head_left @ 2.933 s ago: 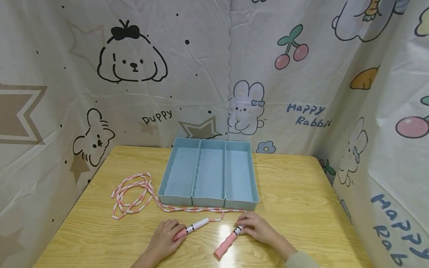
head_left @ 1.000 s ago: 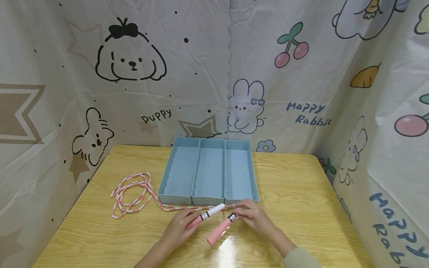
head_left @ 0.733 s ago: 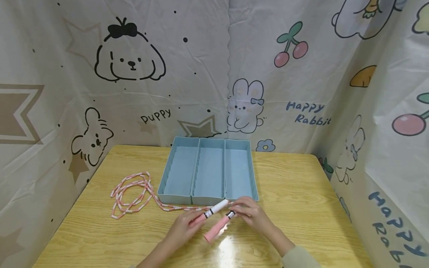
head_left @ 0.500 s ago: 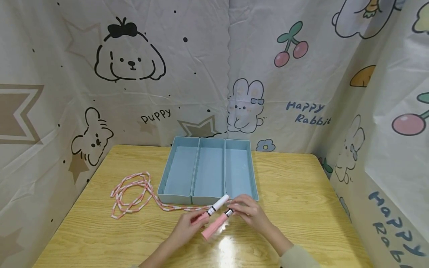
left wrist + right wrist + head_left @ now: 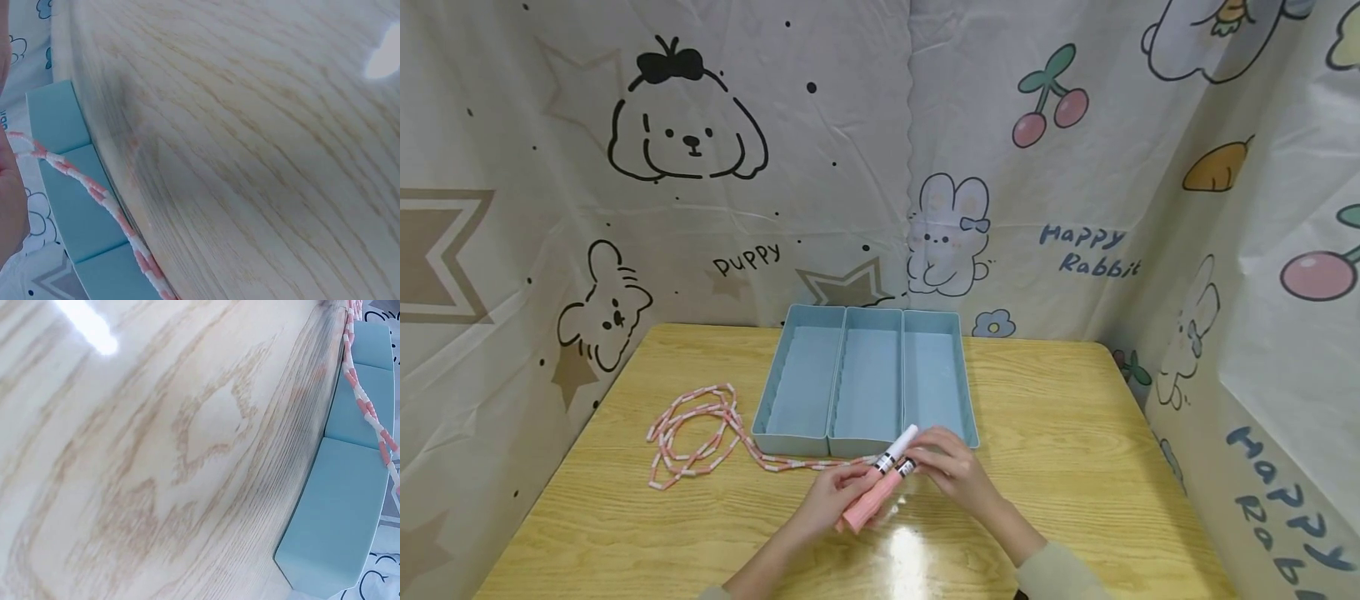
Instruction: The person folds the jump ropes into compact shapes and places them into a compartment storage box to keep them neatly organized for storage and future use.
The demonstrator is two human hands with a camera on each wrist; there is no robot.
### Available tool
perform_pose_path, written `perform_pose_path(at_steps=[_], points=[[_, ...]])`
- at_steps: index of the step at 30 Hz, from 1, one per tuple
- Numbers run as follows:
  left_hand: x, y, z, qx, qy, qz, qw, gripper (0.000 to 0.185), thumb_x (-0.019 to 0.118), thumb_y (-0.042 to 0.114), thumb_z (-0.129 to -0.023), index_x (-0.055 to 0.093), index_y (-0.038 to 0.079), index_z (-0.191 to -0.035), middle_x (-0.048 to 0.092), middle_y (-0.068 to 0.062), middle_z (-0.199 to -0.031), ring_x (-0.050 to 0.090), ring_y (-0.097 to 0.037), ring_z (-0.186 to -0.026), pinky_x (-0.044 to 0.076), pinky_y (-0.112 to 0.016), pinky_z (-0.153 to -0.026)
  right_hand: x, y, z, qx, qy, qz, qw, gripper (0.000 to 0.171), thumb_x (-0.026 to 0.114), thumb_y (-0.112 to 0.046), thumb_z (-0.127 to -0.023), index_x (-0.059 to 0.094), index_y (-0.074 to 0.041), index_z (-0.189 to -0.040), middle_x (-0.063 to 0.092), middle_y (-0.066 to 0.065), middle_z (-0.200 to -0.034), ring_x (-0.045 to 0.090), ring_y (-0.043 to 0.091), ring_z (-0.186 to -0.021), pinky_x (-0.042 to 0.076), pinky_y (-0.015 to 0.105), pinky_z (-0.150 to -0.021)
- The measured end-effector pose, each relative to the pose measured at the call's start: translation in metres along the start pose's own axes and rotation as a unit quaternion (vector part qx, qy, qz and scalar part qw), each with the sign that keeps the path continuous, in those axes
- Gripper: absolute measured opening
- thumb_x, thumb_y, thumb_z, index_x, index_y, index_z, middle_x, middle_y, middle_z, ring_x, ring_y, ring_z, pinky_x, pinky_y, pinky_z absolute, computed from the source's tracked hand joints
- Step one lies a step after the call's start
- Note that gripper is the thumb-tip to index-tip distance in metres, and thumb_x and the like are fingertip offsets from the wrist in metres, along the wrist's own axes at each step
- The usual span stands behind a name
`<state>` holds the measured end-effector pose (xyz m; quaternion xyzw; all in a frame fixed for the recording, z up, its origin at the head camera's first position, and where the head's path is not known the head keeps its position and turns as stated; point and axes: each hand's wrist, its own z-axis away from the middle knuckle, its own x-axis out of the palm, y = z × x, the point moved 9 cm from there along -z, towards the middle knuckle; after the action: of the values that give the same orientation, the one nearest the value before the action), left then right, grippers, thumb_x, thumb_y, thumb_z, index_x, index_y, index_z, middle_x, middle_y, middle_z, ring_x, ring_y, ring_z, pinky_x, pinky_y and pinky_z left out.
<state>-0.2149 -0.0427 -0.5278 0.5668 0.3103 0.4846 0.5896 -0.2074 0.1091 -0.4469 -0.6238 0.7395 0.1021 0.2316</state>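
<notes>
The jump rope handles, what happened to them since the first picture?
The left hand and right hand brought the two handles together: at first they lay apart on the table, now they are side by side, lifted and nearer the blue tray. Each hand keeps hold of its handle. The rope's coil and the tray stayed put.

Three blue trays (image 5: 805,379), two pink handles (image 5: 880,487), seemingly one beaded rope (image 5: 696,437), one table (image 5: 1075,433).
</notes>
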Motion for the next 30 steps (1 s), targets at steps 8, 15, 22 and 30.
perform_pose_path(at_steps=[8, 15, 22, 30], points=[[0.017, -0.001, -0.004, -0.05, -0.094, 0.097, 0.9896, 0.048, 0.055, 0.013, -0.09, 0.04, -0.017, -0.124, 0.052, -0.028, -0.109, 0.067, -0.026, -0.074, 0.054, -0.037, -0.066, -0.002, 0.0, -0.003, -0.011, 0.008, 0.006, 1.0, 0.022, 0.06, -0.015, -0.084, 0.068, 0.002, -0.095, 0.062, 0.017, -0.097, 0.058, 0.033, -0.092, 0.042, 0.04, -0.095], [0.024, 0.0, -0.005, -0.083, -0.118, 0.133, 0.9806, 0.05, 0.056, 0.013, -0.089, 0.036, -0.011, -0.127, 0.059, -0.012, -0.093, 0.066, -0.02, -0.068, 0.054, -0.025, -0.056, -0.002, -0.001, -0.005, -0.032, 0.009, 0.031, 0.999, 0.024, 0.06, -0.017, -0.085, 0.067, 0.003, -0.095, 0.063, 0.018, -0.097, 0.059, 0.033, -0.091, 0.043, 0.041, -0.095], [0.025, 0.007, -0.007, -0.089, -0.137, 0.135, 0.9772, 0.051, 0.055, 0.01, -0.089, 0.033, -0.014, -0.128, 0.061, -0.013, -0.094, 0.066, -0.02, -0.069, 0.053, -0.023, -0.055, 0.002, 0.001, -0.009, -0.039, -0.042, 0.081, 0.995, 0.03, 0.057, -0.021, -0.089, 0.064, 0.002, -0.107, 0.061, 0.018, -0.11, 0.058, 0.034, -0.102, 0.039, 0.045, -0.097], [0.036, 0.016, -0.008, -0.092, -0.204, 0.15, 0.9631, 0.047, 0.053, 0.006, -0.09, 0.034, -0.012, -0.129, 0.06, -0.019, -0.104, 0.066, -0.021, -0.073, 0.054, -0.028, -0.064, 0.012, 0.007, -0.019, -0.038, -0.102, 0.161, 0.981, 0.032, 0.044, -0.021, -0.096, 0.062, -0.003, -0.115, 0.061, 0.011, -0.117, 0.057, 0.027, -0.108, 0.039, 0.042, -0.098]])
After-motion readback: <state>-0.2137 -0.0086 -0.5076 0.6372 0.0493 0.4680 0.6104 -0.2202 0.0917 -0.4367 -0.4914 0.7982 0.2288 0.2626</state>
